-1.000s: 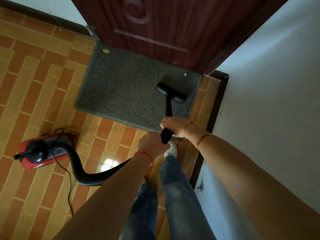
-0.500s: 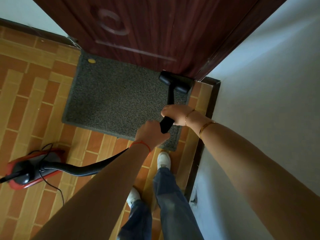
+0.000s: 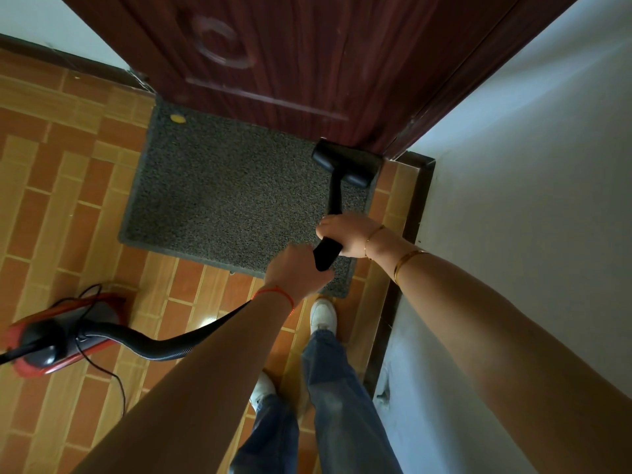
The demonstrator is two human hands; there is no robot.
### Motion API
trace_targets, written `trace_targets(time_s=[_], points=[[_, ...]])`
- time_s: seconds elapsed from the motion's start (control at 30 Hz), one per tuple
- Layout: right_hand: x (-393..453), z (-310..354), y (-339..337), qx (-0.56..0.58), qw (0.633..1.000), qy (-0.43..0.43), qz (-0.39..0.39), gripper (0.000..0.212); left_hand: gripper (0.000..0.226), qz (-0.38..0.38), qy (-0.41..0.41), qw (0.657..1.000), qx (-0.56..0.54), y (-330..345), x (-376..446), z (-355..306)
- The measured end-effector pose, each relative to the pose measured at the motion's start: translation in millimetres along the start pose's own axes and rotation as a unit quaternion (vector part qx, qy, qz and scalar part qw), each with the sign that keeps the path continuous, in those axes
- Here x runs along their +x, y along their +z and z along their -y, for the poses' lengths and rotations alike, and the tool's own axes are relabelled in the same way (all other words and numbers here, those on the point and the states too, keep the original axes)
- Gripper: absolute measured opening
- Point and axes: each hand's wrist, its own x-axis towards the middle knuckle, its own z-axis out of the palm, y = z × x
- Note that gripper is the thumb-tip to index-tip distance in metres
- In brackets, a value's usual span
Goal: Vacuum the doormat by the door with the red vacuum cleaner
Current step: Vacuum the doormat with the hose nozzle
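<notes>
Nearest on the tiled floor (image 3: pixel 51 186), at its left edge, the red vacuum cleaner (image 3: pixel 58 340) lies with its black hose (image 3: pixel 150 343) bending toward the person, and a thin power cord (image 3: pixel 113 378) loops on the floor beside it. The hose passes under the left forearm, so its end is hidden. The left hand (image 3: pixel 297 268) has its fingers curled around the lower end of the black wand (image 3: pixel 333 200), and the right hand (image 3: pixel 345 234) grips the same wand just above, fingers wrapped around it. A white shoe (image 3: pixel 323 314) stands just at the near edge of the grey doormat (image 3: pixel 222 200). Farther, the floor nozzle (image 3: pixel 345 162) rests on the far right corner of the doormat, very near the dark red door (image 3: pixel 307 63) and its frame. A small yellow scrap (image 3: pixel 178 118) lies at the far left corner, not reached yet. I think a harder push can knock the nozzle against the door or the frame. The doormat looks light, so suction may lift or drag its edge. The cord near the feet can also catch a shoe when the person steps to the left.
</notes>
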Motion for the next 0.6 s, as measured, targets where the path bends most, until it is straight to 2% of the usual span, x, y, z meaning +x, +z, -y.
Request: trace_targets(time_s=[0.27,0.6], points=[[-9,51,24,0.025,1.000,-0.007,-0.001,0.014,0.027,0.016,-0.003,1.000,-0.015,14,-41,36],[-22,149,81,0.057,0.998,0.006,0.010,0.011,0.024,0.057,-0.008,0.998,-0.010,52,-115,104]])
